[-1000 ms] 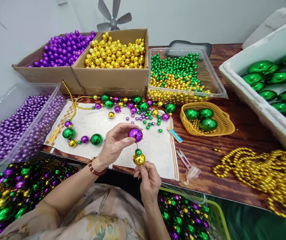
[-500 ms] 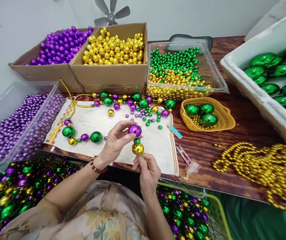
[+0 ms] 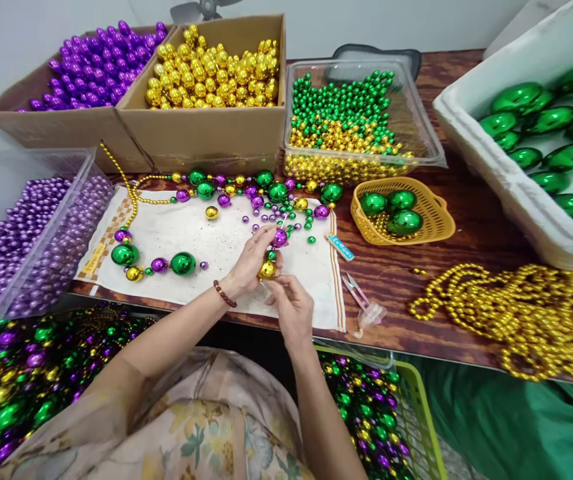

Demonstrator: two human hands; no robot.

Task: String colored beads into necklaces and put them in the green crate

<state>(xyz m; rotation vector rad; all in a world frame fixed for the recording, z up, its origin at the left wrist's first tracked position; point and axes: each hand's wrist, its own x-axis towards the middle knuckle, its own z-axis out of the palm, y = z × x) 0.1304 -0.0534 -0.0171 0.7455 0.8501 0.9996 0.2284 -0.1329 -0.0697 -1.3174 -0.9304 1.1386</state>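
Note:
Above the white cloth (image 3: 226, 253) my left hand (image 3: 252, 263) is closed around a short row of shiny beads. A purple bead (image 3: 279, 238) is at the top, a small green bead (image 3: 271, 255) below it, and a gold bead (image 3: 267, 269) at the bottom. Just under the gold bead, the fingers of my right hand (image 3: 291, 303) are pinched together; what they grip is too thin to make out clearly. To the left on the cloth lies a strung bead necklace (image 3: 183, 263). Loose small purple and green beads (image 3: 311, 240) are scattered beyond my hands.
Cardboard boxes hold purple beads (image 3: 96, 67) and gold beads (image 3: 216, 73). Plastic tubs (image 3: 431, 143) of small beads flank the cloth. On the right are an orange basket (image 3: 433, 230), thread snips (image 3: 359, 293), gold bead strands (image 3: 531, 320) and a foam box (image 3: 466, 127) of green ornaments.
The green and gold beads have closed up against the purple one. My left hand has shifted down over the row, and the purple bead tilts to the right. The camera view has tipped downward.

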